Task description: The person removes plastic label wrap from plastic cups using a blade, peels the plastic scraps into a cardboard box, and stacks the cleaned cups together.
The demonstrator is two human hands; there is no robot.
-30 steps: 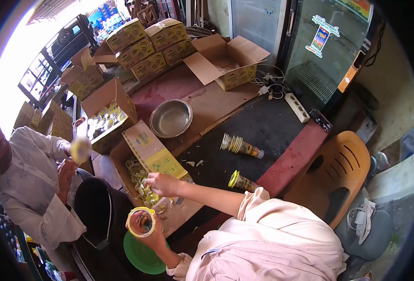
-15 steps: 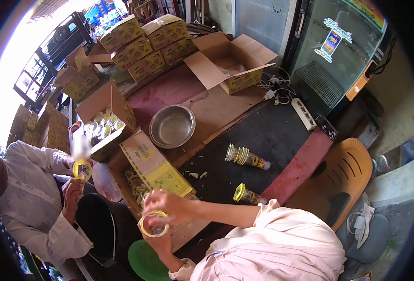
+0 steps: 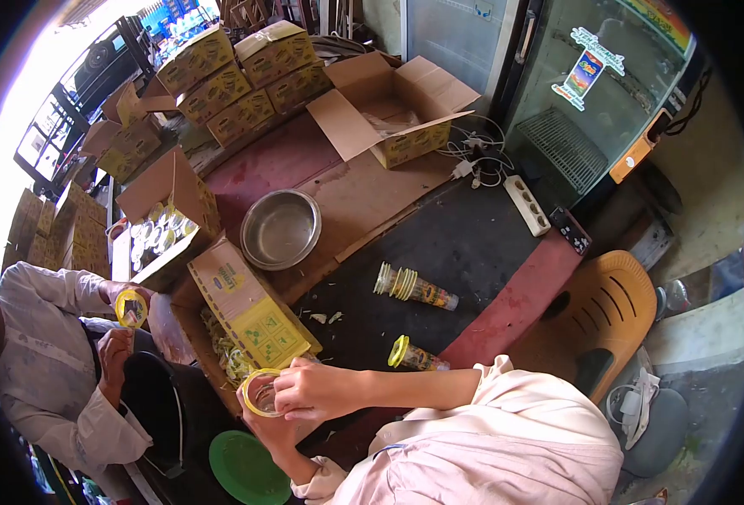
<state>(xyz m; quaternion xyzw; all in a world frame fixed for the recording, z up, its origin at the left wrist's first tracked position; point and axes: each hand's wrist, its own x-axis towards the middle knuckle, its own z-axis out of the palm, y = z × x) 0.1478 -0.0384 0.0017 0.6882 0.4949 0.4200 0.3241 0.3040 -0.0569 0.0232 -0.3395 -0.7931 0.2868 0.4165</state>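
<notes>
Left hand [image 3: 272,433]: closed around a clear, yellow-rimmed cup [image 3: 262,396], its mouth towards the camera. Right hand [image 3: 306,389]: fingers bent, at the near side of the cup's rim (whether they pinch anything, cannot tell).

Open carton [image 3: 188,324]: just beyond the cup, with pale yellow scraps [image 3: 230,358] inside; one printed flap [image 3: 258,316] folded outwards, towards the worktop [image 3: 363,324].

Metal basin [image 3: 281,229]: round, upright, beyond the flap. Stack of printed cups [image 3: 415,286]: nested, lying on its side on the dark part of the worktop. Yellow-lidded cup [image 3: 418,354]: also on its side, nearer the person's right sleeve [image 3: 494,391]. Power strip [image 3: 526,204]: white, near the worktop's red edge (cables beside it).

Green basin [image 3: 250,469]: below the left hand. Black bucket [image 3: 157,412]: left of the green basin, beside a co-worker [image 3: 44,337], who holds a second yellow-rimmed container [image 3: 130,309]. Box of containers [image 3: 170,231]: open, near the co-worker (its contents packed closely).
</notes>
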